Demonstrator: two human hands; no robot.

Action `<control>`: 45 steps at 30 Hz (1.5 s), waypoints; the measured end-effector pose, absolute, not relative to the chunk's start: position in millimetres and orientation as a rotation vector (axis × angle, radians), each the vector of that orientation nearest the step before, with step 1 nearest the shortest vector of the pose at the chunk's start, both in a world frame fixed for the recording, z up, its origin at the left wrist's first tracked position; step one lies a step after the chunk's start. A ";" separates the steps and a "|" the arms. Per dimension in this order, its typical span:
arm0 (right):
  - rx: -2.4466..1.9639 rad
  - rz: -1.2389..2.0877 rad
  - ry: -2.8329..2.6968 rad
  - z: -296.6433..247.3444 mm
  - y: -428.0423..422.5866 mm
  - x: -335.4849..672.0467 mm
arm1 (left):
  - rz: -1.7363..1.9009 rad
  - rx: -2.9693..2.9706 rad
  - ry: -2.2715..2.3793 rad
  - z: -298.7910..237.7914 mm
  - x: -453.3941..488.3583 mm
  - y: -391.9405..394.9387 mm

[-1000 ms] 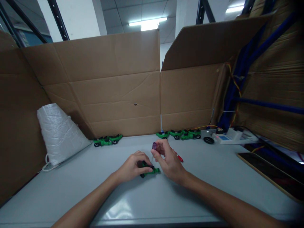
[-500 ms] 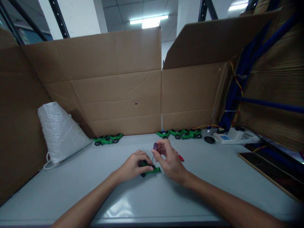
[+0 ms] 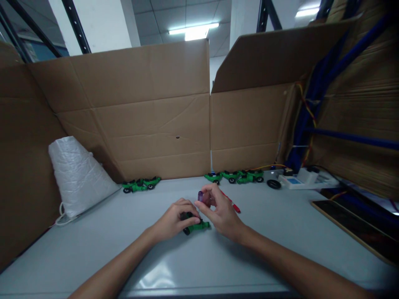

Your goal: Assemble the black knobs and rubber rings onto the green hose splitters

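A small green toy car [image 3: 199,226] with black wheels lies on the grey table in front of me. My left hand [image 3: 174,220] is closed over its left end and presses it down. My right hand [image 3: 218,211] pinches a small screwdriver with a purple handle [image 3: 200,195], held upright above the car. The tool's thin shaft is mostly hidden by my fingers. A red pen [image 3: 234,205] lies just behind my right hand.
Two rows of green toy cars [image 3: 141,183] [image 3: 237,176] stand along the cardboard wall [image 3: 140,124] at the back. A white woven sack [image 3: 76,174] leans at the left. A black wheel [image 3: 273,184], a white device [image 3: 304,177] and cables sit at the right, with a dark board [image 3: 358,228] nearby.
My right hand has turned slightly and the purple handle has shifted a little lower and to the left. My left hand stays on the car.
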State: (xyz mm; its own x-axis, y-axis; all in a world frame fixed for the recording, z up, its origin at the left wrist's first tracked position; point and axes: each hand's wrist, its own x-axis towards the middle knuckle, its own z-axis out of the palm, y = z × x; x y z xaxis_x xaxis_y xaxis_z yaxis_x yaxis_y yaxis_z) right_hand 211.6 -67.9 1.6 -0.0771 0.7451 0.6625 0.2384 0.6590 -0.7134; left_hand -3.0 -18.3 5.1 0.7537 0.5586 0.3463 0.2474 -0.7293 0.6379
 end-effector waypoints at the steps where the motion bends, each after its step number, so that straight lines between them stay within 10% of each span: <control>1: -0.810 0.537 -1.628 1.7 -67.5 210.9 | 0.727 2.366 0.612 4.2 -2.9 -18.2; 45: -0.495 1.589 -1.138 3.1 -62.2 200.8 | 0.657 2.305 0.579 6.0 -0.3 -22.6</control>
State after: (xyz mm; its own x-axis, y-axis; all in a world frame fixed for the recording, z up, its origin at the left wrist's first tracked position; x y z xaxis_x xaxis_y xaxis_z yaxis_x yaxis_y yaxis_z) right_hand 200.8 -62.2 3.1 -0.3446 0.9095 0.2327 -0.5133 0.0250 -0.8579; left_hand -0.3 -22.6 6.0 0.7755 0.5576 0.2962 0.2243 -0.6818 0.6963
